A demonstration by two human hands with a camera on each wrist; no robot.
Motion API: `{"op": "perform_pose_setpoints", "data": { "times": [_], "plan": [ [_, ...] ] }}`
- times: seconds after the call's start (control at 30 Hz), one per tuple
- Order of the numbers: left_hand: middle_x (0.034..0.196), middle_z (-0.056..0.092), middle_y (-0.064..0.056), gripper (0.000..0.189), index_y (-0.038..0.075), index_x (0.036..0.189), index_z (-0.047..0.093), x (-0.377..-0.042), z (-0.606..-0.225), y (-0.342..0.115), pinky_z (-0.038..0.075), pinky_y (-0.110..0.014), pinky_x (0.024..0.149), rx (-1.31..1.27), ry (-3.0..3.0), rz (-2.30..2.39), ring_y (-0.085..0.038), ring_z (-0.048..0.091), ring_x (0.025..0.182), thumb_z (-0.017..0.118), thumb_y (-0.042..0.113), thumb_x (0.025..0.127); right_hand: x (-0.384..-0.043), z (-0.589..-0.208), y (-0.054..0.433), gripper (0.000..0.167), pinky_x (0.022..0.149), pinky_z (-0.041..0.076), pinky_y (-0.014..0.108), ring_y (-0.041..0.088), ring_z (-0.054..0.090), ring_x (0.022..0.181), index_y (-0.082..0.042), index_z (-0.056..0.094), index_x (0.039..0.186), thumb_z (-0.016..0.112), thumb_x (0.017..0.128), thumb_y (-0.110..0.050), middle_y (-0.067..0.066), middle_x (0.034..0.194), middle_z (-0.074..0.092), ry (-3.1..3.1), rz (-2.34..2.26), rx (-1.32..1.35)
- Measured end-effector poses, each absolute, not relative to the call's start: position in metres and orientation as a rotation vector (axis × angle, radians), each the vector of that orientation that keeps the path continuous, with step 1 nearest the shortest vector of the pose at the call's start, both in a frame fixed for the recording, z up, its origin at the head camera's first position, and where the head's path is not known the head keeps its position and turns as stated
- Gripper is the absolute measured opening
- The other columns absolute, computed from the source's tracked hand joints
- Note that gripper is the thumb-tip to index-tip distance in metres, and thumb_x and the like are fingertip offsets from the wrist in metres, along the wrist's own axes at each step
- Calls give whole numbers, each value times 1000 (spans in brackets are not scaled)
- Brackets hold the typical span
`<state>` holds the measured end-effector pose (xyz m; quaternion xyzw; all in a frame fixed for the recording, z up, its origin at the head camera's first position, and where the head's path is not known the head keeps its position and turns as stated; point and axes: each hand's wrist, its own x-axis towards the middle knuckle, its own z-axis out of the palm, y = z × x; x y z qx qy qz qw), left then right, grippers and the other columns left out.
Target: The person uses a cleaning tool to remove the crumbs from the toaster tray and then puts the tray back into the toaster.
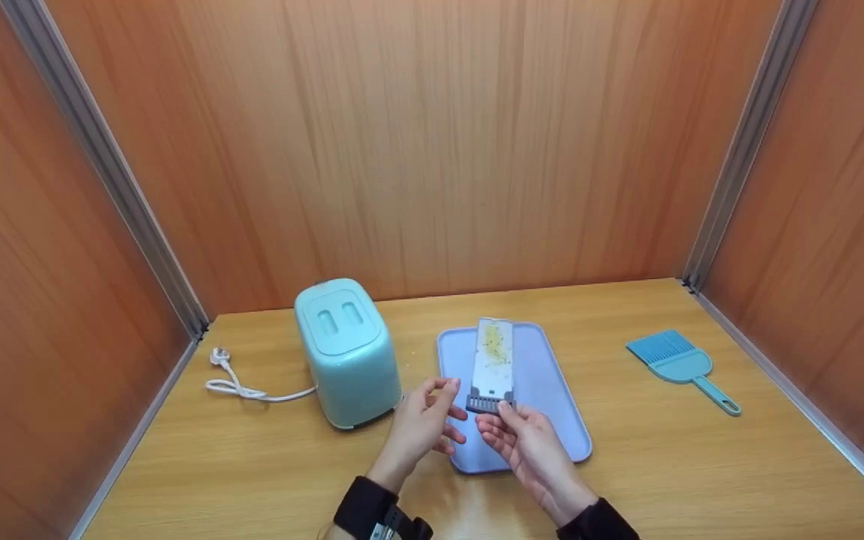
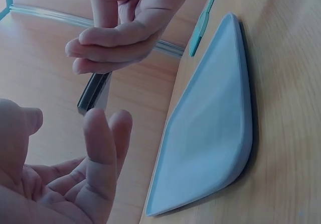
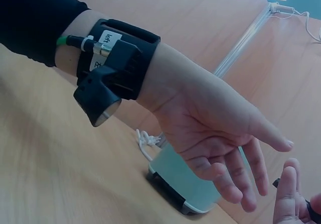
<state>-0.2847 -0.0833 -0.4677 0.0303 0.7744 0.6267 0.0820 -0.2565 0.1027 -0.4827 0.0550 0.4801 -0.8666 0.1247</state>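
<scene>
My right hand (image 1: 537, 450) pinches the dark slotted end of a toaster crumb tray (image 1: 493, 356) between thumb and fingers. The crumb tray's pale flat plate points away from me and carries yellowish crumbs (image 1: 497, 343). It is held over a light purple serving tray (image 1: 544, 375) in the head view. To its left is my left hand (image 1: 424, 424), fingers loosely spread and holding nothing, fingertips close to the slotted end. In the left wrist view, the right hand (image 2: 133, 28) covers much of the crumb tray (image 2: 95, 91), above the left hand's fingers (image 2: 98, 148).
A mint-green toaster (image 1: 353, 367) stands left of the serving tray, its white cord and plug (image 1: 233, 382) lying on the table. At the right lies a small blue brush (image 1: 683, 367) with a dustpan-like head. Wooden panels (image 1: 439, 150) enclose the table at back and sides.
</scene>
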Motion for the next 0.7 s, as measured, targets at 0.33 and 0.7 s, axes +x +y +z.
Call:
{"op": "perform_pose_setpoints", "data": {
  "times": [0.33,0.7],
  "plan": [
    [86,71,-6,49,6,134,65,-289,-477,-59,52,-21,42,96,2252,1941,-11,60,45,53,48,112,-253,-493,92,21,79,64,17,5,74,81,3,49,122,48,116,-16,3,88,75,1395,-2545,137],
    [78,62,0,38,7,115,66,-293,-481,-51,40,-18,42,55,2265,1972,-9,46,51,55,42,113,-251,-496,86,17,77,63,18,5,71,79,-2,59,110,53,114,-18,0,87,74,1446,-2521,141]
  ]
}}
